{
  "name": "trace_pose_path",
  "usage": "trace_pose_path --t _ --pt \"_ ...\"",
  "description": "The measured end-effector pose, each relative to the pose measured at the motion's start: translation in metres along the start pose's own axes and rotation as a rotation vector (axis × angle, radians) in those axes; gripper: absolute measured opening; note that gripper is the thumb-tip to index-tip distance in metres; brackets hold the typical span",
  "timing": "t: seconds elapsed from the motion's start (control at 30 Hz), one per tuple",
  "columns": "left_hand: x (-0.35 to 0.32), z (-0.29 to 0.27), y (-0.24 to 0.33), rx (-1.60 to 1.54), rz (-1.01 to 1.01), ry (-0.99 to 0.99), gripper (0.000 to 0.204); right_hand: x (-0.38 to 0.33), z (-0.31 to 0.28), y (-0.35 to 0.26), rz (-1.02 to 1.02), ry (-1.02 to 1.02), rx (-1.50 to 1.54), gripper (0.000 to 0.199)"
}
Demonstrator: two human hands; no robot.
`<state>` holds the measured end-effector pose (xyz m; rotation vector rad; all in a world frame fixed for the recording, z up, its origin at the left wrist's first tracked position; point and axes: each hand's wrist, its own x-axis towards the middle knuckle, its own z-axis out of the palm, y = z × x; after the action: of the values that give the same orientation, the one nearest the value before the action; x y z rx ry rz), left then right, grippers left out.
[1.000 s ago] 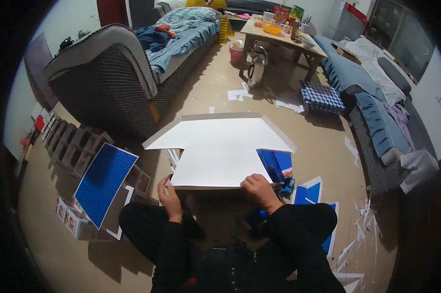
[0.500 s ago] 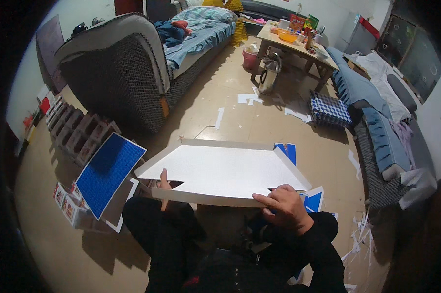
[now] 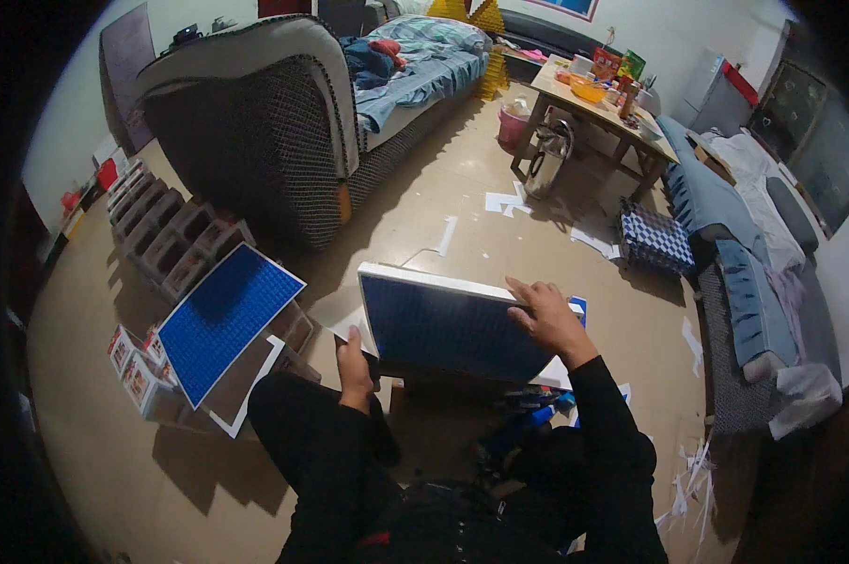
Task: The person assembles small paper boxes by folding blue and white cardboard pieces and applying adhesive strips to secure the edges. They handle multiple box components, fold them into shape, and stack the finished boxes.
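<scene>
A cardboard panel (image 3: 448,324) stands tilted over my lap, its blue textured face toward me and a white folded edge along the top. My left hand (image 3: 354,374) grips its left end beside a white flap, thumb up. At the upper right corner, my right hand (image 3: 551,321) holds the panel, with fingers over the top edge and against the blue face. The far side of the panel is hidden. Left of my knee, another blue sheet with a white border (image 3: 232,320) leans on stacked clear boxes.
Rows of clear boxes (image 3: 166,230) stand at the left, near a grey bed (image 3: 255,122). Paper scraps (image 3: 507,202) and white strips (image 3: 692,484) litter the floor. A laden table (image 3: 603,99), a checkered stack (image 3: 654,235) and a sofa (image 3: 753,291) stand farther right.
The panel has tipped from lying flat, white inside up, to standing with its blue face toward me. My right hand has risen to its top edge. The view has shifted slightly.
</scene>
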<state>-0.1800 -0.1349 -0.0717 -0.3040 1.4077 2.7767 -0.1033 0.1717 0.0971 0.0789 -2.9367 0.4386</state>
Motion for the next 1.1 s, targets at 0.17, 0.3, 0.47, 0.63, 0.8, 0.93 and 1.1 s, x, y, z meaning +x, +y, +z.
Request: trace_pose_path --t 0.17,0.3,0.47,0.63,0.8,0.93,1.1 --pt "-0.015 0.004 0.006 0.855 -0.048 -0.033 0.044 0.01 0.012 0.005 -0.116 -0.073 0.093 0.049" --pt "-0.022 0.01 0.003 0.778 0.268 -0.171 0.056 0.01 0.012 -0.013 -0.125 -0.099 0.131 0.053" --pt "-0.033 0.041 0.064 0.614 0.522 -0.4 0.065 0.003 -0.003 -0.004 -0.142 -0.084 0.196 0.049" --pt "-0.012 0.043 0.101 0.714 0.549 -0.766 0.06 -0.015 -0.012 0.006 -0.117 -0.046 0.241 0.05" --pt "-0.001 0.048 0.106 0.743 0.188 -0.884 0.053 -0.028 -0.014 0.017 -0.139 0.036 0.267 0.048" --pt "0.004 0.051 0.093 0.714 0.106 -0.908 0.054 -0.033 -0.017 0.021 -0.145 0.014 0.229 0.048" --pt "0.006 0.048 0.09 0.683 0.161 -0.917 0.059 -0.033 -0.021 0.025 -0.148 -0.03 0.193 0.045"
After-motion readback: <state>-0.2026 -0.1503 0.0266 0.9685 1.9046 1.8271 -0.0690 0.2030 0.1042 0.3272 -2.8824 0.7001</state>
